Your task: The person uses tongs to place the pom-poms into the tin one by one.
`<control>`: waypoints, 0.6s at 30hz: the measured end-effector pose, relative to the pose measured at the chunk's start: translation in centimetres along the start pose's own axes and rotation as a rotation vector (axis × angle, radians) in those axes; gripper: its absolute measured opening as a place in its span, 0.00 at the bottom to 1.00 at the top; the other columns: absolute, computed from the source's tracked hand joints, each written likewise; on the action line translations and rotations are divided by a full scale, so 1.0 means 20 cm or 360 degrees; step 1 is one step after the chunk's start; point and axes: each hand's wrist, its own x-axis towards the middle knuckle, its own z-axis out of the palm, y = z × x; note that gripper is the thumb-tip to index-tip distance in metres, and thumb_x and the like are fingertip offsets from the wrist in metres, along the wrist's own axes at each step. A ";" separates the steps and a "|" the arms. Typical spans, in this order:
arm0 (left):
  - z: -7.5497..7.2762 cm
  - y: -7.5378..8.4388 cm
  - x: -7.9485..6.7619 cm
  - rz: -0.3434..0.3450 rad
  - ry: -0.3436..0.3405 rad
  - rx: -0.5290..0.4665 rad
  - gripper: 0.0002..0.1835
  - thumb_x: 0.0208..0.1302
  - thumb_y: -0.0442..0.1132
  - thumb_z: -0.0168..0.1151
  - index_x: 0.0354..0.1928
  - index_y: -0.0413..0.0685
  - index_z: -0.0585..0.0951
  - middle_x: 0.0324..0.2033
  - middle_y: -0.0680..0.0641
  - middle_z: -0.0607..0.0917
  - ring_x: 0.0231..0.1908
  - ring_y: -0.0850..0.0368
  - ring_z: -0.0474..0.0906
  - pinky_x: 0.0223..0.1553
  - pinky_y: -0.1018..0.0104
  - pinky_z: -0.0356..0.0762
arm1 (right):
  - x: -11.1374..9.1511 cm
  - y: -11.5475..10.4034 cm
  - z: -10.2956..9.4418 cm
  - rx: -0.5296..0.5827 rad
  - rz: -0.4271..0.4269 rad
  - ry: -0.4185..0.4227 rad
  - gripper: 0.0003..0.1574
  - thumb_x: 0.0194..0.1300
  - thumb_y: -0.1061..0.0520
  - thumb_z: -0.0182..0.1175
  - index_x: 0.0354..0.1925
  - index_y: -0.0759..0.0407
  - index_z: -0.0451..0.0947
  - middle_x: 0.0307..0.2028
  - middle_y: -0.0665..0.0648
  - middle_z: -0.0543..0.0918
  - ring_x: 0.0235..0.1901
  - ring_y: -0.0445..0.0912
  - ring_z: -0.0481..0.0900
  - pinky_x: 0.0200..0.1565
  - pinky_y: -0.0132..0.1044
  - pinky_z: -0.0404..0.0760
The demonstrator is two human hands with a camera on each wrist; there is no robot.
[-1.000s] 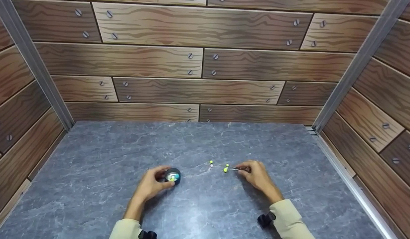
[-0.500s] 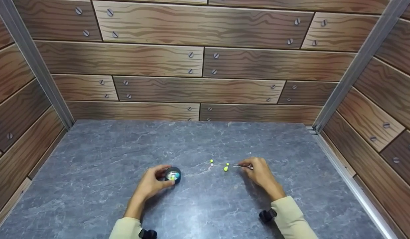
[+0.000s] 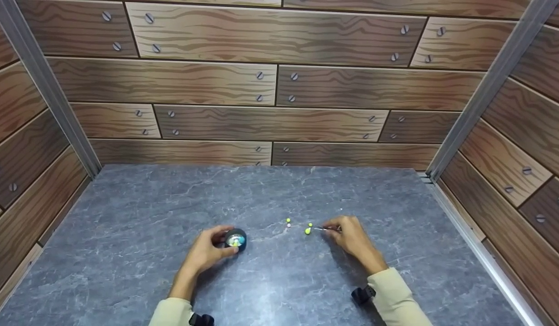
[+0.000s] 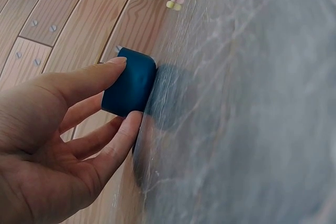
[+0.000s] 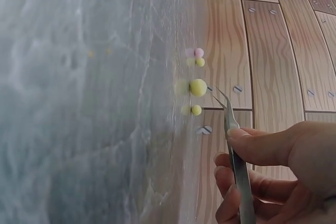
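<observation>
My left hand (image 3: 207,250) grips a small dark-blue round pot (image 4: 131,82) that stands on the table, thumb and fingers on its sides. In the head view, yellow, blue and white bits show inside it. My right hand (image 3: 352,236) pinches metal tweezers (image 5: 239,166), their tips slightly apart and pointing at a larger yellow ball (image 5: 198,87). In the right wrist view a small yellow ball (image 5: 196,110) lies to one side of that ball. On the other side lie another small yellow ball (image 5: 200,62) and a pink ball (image 5: 199,52), close together.
The grey marbled tabletop (image 3: 270,194) meets a wood-patterned back wall (image 3: 216,86). Similar side walls stand left and right, with metal corner posts (image 3: 483,81). A metal rail (image 3: 483,258) runs along the table's right edge.
My right hand first drew the tweezers slightly right, away from the larger yellow ball, then brought their tips back left close to it. The left hand and pot have stayed put.
</observation>
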 end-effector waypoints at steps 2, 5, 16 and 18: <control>0.00 0.00 0.00 0.0002 -0.0002 0.0001 0.30 0.53 0.32 0.79 0.61 0.41 0.82 0.56 0.34 0.86 0.54 0.41 0.84 0.59 0.45 0.81 | 0.00 -0.01 0.00 0.0005 0.0014 0.0004 0.08 0.59 0.68 0.71 0.38 0.61 0.92 0.31 0.56 0.92 0.28 0.41 0.80 0.29 0.30 0.77; 0.00 0.00 -0.01 0.0009 0.0000 -0.0009 0.31 0.53 0.32 0.79 0.61 0.40 0.82 0.55 0.34 0.86 0.54 0.41 0.84 0.59 0.45 0.81 | 0.00 -0.01 0.01 0.0001 0.0034 0.0005 0.08 0.59 0.68 0.72 0.38 0.61 0.92 0.30 0.56 0.91 0.27 0.41 0.80 0.29 0.31 0.77; 0.00 0.00 0.00 0.0002 -0.0011 -0.0014 0.30 0.53 0.33 0.79 0.61 0.40 0.82 0.55 0.34 0.87 0.54 0.42 0.84 0.58 0.46 0.81 | 0.00 -0.02 0.04 0.0007 -0.0017 -0.0049 0.07 0.59 0.68 0.72 0.38 0.63 0.91 0.27 0.57 0.90 0.26 0.41 0.81 0.29 0.32 0.78; 0.00 0.00 0.00 0.0000 -0.0012 -0.0015 0.30 0.54 0.33 0.79 0.60 0.41 0.82 0.55 0.34 0.87 0.53 0.43 0.84 0.57 0.46 0.81 | 0.00 -0.02 0.04 -0.0001 -0.0019 -0.0065 0.07 0.59 0.68 0.72 0.38 0.63 0.91 0.27 0.57 0.90 0.26 0.40 0.79 0.29 0.32 0.76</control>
